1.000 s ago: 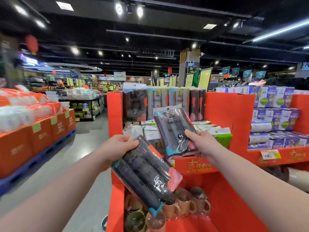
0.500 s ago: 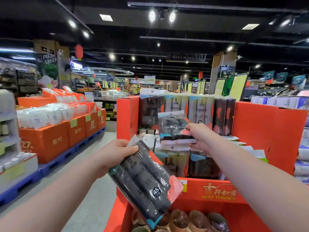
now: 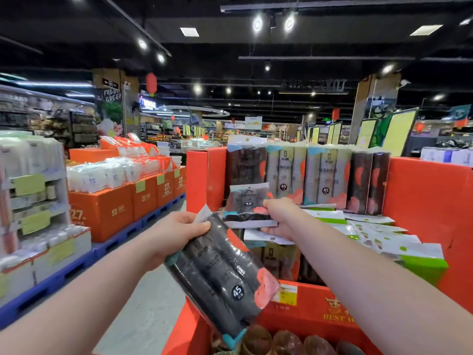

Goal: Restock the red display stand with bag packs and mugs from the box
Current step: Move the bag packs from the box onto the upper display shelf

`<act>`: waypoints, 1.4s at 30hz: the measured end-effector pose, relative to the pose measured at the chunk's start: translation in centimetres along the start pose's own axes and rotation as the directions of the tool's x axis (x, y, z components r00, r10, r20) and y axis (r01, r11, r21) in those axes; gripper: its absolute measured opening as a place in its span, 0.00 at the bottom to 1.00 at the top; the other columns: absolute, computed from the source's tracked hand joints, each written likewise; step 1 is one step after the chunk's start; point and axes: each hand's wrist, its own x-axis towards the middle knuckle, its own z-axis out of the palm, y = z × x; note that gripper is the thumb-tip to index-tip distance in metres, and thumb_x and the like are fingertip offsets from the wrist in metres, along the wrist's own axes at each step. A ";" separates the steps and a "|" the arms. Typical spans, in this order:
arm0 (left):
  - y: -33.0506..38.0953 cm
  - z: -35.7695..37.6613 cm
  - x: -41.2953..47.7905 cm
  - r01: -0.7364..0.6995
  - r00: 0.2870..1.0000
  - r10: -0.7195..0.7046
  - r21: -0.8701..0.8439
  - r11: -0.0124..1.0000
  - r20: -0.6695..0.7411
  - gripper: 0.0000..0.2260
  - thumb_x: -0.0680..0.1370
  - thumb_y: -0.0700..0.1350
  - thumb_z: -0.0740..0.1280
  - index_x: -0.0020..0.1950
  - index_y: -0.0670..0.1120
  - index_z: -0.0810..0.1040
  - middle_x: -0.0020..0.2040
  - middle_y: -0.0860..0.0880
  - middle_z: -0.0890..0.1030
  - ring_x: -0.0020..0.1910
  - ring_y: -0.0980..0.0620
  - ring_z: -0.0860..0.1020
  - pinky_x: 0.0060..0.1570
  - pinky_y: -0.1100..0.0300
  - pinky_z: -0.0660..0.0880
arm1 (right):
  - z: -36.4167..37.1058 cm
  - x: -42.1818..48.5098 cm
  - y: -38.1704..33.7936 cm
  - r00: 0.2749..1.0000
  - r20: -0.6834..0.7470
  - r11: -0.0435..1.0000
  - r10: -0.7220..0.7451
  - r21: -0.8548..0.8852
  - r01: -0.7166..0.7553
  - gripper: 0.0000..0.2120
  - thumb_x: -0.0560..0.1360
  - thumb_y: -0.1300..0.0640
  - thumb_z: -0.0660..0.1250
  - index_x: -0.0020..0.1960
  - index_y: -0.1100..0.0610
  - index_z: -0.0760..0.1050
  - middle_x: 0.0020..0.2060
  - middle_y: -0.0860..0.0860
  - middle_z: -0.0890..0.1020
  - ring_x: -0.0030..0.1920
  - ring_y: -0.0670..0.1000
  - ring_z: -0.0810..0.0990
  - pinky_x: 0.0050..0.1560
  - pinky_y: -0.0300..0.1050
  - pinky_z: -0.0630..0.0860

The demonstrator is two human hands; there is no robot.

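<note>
At the bottom edge of the frame, the brown tops of several mugs are seen in the lower compartment of the red display stand. Just above them, at lower centre, a black bag pack is gripped at its upper end by the left hand, with the fingers curled over the top of the wrapper. The pack is tilted, its teal end pointing down towards the mugs. A yellow price label is fixed to the stand's front wall beside it.

Farther in, at centre frame, a second bag pack is pinched at its right end by the right hand, thumb above and fingers beneath. It is held roughly level over the upper shelf. White and green pouches are spread across the right part of that shelf. Behind the held pack, a row of upright packs is lined against the back of the stand.

At the left of the frame, orange boxes topped with white goods are stacked on a blue pallet.
</note>
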 end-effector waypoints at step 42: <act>7.2 6.1 5.5 -0.304 0.887 0.454 0.633 0.712 -0.084 0.22 0.76 0.54 0.66 0.68 0.47 0.73 0.66 0.48 0.75 0.61 0.47 0.74 0.59 0.52 0.72 | -11.9 -3.6 1.1 0.957 0.027 0.956 -0.287 0.069 0.285 0.08 0.76 0.56 0.67 0.49 0.61 0.77 0.38 0.56 0.79 0.31 0.51 0.77 0.35 0.42 0.74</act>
